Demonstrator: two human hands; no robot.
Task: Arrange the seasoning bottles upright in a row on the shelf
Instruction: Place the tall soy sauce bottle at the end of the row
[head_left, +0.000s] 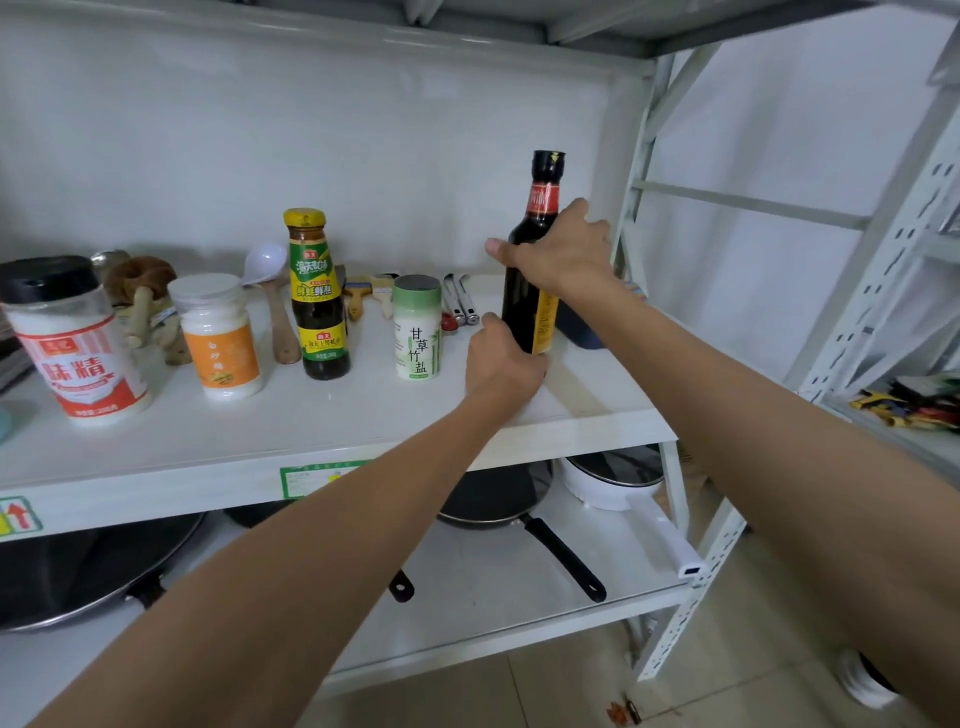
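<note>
Lower shelf: a black frying pan (493, 499) with its long handle pointing toward me; a white pot with a glass lid (613, 480) to its right; a large dark wok (88, 566) at the left.

Shelf front: the white shelf (311, 431) carries a green label on its front edge; the bottles stand on its top board.

My left hand (501, 364): low at the base of the tall dark bottle (524, 306); fingers curled against its lower left side; clamped on it or only steadying, I cannot tell.

My right hand (563, 249): wrapped over the shoulder of the same bottle; thumb out to the left; fingers closed around the glass.

Tall dark bottle: upright; right end of the row; black cap, red neck band, yellow label on its right side.

Salt shaker (417, 327): green and white; upright; just left of my left hand.

Oyster sauce bottle (317, 296): yellow cap, green and yellow label; upright; left of the shaker.

White jar with orange label (221, 338): upright; further left.

Large jar with black lid (72, 338): red and white label; upright; left end of the row.

Behind the row: a white ladle (267, 262); wooden-handled brushes (363, 293); metal utensils (460, 304); all lying near the back wall.
</note>
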